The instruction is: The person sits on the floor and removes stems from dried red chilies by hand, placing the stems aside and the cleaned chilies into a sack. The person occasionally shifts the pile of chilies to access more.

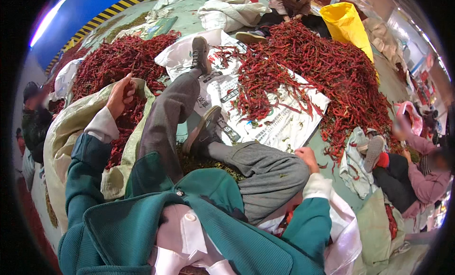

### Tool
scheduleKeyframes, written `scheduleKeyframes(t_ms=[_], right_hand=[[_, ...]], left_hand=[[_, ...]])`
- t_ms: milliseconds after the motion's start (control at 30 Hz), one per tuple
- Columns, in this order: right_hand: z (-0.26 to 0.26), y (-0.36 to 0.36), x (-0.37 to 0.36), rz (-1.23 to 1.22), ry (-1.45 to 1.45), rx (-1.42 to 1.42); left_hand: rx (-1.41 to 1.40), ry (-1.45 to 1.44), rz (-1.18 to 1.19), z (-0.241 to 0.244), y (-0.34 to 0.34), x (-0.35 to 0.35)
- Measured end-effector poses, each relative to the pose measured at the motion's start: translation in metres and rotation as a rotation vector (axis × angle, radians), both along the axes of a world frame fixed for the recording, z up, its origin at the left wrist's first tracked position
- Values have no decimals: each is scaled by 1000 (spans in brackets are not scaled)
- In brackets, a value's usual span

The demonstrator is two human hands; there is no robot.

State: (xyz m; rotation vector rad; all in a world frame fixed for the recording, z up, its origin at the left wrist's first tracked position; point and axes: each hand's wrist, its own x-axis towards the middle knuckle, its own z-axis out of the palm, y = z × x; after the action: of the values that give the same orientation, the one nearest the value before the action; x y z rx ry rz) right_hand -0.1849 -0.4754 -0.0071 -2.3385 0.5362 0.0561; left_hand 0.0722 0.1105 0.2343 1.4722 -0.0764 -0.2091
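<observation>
My left hand (pixel 121 95) is raised over the mouth of a pale woven sack (pixel 64 143) that holds dried red chillies (pixel 119 147). Its fingers are curled, and whether a chilli is pinched in them is too small to tell. Beside my bent right knee is my right hand (pixel 308 159), fingers bent inward with their tips partly hidden. Between my outstretched legs and the far heap lies a white printed plastic sheet (pixel 280 134), with loose red chillies (pixel 256 97) spread across it. Greenish stems (pixel 213 165) lie on the floor beneath my legs.
Large chilli heaps rise at the right (pixel 341 79) and left (pixel 110 61). Facing me sits a person (pixel 292 5) near a yellow bag (pixel 346 26). Another person (pixel 423 175) sits at right, and a third (pixel 35 122) is at left. A white sack (pixel 343 228) lies beside my right arm.
</observation>
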Motion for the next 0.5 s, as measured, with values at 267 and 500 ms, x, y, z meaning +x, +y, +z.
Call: scheduleKeyframes(t_ms=[267, 500], right_hand=[[-28, 17, -14, -266, -250, -66], [-48, 27, -28, -550, -349, -155]], left_hand=[[401, -291, 37, 49, -36, 24], [614, -321, -154, 52, -108, 54]])
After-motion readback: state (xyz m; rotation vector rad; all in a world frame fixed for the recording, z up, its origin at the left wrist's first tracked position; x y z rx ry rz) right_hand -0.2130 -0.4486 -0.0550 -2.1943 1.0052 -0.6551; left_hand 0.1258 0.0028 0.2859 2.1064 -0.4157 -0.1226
